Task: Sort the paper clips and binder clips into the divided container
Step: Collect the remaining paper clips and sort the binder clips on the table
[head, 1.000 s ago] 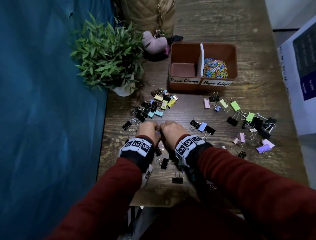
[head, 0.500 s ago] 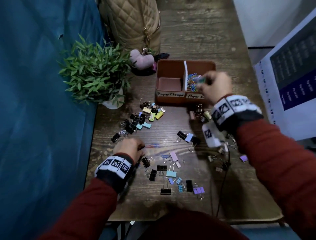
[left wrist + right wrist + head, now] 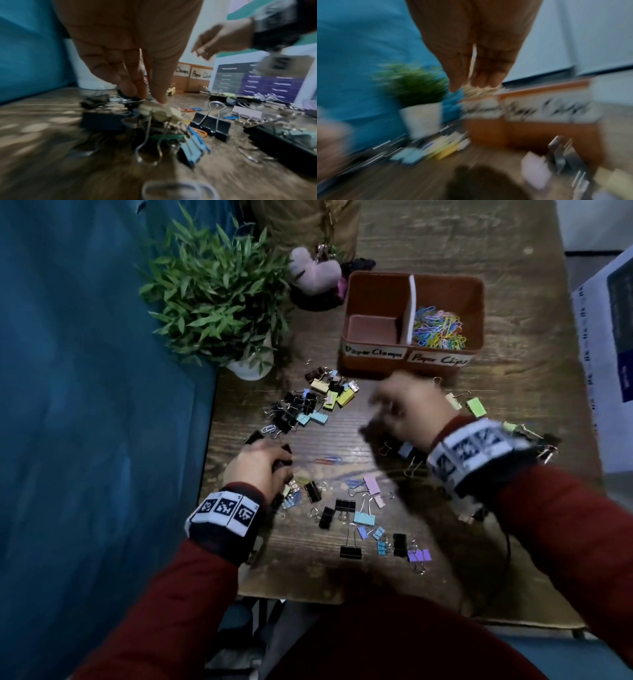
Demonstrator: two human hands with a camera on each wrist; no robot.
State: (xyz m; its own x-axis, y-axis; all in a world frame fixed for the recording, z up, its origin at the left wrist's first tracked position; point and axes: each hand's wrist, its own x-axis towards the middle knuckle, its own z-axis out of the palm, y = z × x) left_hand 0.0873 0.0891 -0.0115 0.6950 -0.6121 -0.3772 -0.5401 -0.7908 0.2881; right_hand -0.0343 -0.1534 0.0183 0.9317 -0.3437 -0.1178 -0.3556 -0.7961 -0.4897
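The brown divided container (image 3: 479, 313) stands at the back of the table. Its right compartment holds coloured paper clips (image 3: 438, 330); its left one is bare. Binder clips lie in a far left heap (image 3: 308, 405), a near scatter (image 3: 356, 518) and a right group (image 3: 476, 405). A red-and-blue paper clip (image 3: 329, 459) lies near the middle. My left hand (image 3: 263, 467) is down at the left, its fingertips (image 3: 159, 94) pinching a black binder clip (image 3: 128, 96). My right hand (image 3: 394, 412) is blurred in the air before the container, its fingers (image 3: 458, 81) hanging loose and holding nothing.
A potted plant (image 3: 219, 302) stands at the back left, with a tan bag (image 3: 308, 220) and a pink plush (image 3: 315, 272) behind the container. Blue cloth (image 3: 85, 405) borders the table's left edge. A printed board (image 3: 609, 337) stands on the right, and a black cable (image 3: 507, 559) trails near it.
My right hand carried a paper clip to the container's right compartment, then drew back toward me with nothing in it. My left hand stayed low on the left among the clips.
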